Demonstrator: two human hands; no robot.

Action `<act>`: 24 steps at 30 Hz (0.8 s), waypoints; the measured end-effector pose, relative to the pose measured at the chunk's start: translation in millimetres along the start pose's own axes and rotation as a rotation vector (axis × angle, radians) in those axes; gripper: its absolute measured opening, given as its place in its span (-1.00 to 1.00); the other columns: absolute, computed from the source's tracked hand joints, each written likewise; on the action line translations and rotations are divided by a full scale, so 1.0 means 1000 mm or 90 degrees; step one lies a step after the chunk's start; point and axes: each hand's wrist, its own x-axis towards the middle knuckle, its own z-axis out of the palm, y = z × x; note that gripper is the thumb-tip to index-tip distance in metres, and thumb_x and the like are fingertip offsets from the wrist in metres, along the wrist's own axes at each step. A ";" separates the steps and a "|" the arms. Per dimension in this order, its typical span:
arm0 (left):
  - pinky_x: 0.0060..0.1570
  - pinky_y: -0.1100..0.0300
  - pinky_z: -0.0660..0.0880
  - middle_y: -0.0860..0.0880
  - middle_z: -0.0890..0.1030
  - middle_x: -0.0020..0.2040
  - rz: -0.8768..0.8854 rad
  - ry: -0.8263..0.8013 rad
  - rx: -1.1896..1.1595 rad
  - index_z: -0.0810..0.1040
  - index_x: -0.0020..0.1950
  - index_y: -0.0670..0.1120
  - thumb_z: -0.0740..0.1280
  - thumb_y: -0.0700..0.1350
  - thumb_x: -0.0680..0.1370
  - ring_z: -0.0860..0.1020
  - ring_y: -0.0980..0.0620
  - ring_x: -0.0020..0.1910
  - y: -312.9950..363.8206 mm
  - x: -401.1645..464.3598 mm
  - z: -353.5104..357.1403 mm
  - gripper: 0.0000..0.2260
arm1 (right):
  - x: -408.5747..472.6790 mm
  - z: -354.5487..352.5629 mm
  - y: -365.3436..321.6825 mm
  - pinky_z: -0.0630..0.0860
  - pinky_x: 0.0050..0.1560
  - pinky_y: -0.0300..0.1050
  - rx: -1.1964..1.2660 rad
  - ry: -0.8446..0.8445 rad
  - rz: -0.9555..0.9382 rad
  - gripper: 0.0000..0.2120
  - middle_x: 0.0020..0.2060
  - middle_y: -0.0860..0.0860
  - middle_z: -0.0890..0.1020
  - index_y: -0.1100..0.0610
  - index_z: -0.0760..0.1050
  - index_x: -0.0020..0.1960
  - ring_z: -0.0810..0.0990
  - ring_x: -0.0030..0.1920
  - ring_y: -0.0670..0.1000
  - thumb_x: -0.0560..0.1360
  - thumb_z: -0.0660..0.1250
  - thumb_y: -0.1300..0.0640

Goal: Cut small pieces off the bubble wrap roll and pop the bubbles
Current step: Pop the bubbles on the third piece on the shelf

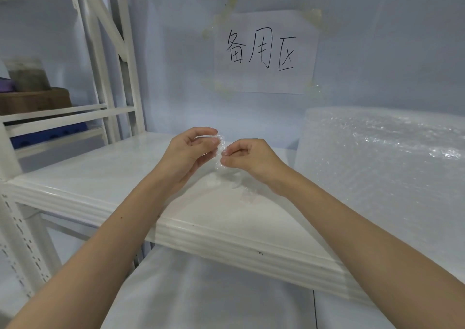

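Paper sign (pixel 265 51), white shelf (pixel 100 177)

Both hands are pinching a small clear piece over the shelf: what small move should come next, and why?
Probably squeeze thumb against fingertip to pop a bubble: the left hand and right hand already pinch the bubble wrap piece between them, above the shelf.

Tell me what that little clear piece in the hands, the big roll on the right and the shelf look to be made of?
The small piece pinched between the left hand and right hand looks like thin clear plastic film, glossy and crinkled. The bubble wrap roll seems the same plastic, its dotted bubbles glinting. The white shelf looks like painted metal, smooth with a soft sheen, though that is uncertain.
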 end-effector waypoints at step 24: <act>-0.04 0.28 0.58 -0.08 0.66 -0.10 -0.055 -0.040 0.032 0.64 0.02 -0.16 0.41 -0.20 0.53 0.61 0.06 -0.17 -0.004 -0.003 0.002 -0.90 | 0.003 -0.004 -0.001 0.57 0.09 -0.07 0.016 0.072 -0.009 -0.89 -0.26 0.02 0.64 0.22 0.64 -0.11 0.58 -0.21 -0.04 0.49 0.41 0.16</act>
